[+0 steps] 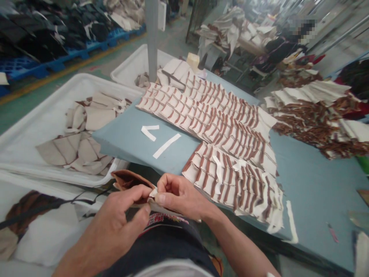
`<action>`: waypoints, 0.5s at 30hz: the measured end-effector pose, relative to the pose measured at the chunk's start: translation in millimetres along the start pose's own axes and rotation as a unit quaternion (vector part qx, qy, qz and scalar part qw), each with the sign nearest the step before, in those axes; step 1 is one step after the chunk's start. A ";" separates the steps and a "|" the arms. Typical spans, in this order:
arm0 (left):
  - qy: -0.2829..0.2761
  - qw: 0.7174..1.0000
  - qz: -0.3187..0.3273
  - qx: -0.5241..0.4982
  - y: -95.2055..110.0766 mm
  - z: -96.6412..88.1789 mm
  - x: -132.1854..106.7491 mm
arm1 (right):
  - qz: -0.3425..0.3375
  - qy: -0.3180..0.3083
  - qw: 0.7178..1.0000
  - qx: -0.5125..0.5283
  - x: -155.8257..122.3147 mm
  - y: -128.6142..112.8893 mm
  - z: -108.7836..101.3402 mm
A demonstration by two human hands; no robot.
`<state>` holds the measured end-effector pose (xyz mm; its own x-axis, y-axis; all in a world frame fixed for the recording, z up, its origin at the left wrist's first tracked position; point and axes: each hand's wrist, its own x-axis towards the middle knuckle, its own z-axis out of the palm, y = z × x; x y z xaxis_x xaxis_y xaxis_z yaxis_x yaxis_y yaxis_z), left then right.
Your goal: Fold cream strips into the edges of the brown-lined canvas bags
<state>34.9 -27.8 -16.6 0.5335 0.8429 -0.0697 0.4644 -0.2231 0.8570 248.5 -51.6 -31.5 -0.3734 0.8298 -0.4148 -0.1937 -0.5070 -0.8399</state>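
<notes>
Close to my body, my left hand [123, 215] and my right hand [180, 194] meet at a brown and cream fabric piece [132, 180]. Fingers and thumbs of both hands pinch its cream edge between them. The brown side of the piece folds open behind my left fingers; its lower part is hidden by my hands. Just past my right hand, overlapping rows of cream fabric pieces with brown edges [201, 115] lie across the blue table [127, 134]. Loose white strips rest on the nearest row.
White plastic bins [82, 79] with cream pieces stand at left. A grey post [152, 42] rises beside the table's far corner. Brown and cream stacks [314, 111] are piled at right. White tape marks [166, 146] stick to the table. Another person [285, 46] sits in the background.
</notes>
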 end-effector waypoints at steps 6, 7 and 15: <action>-0.007 0.999 0.013 -0.032 5.5 -5.1 10.0 | -0.009 -0.005 1.000 0.010 1.5 -7.1 2.2; -0.001 0.999 0.008 -0.048 6.5 -3.1 12.9 | -0.021 0.003 1.000 0.002 1.6 -7.3 3.7; 0.022 0.996 -0.014 -0.081 13.8 5.1 30.8 | -0.127 0.149 0.962 -0.190 -12.8 -5.0 12.6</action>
<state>61.4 -7.4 -9.5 0.4892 0.8689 -0.0749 0.3567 -0.1209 0.9264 242.8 -62.7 -17.5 -0.0701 0.9743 -0.2143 0.1232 -0.2047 -0.9710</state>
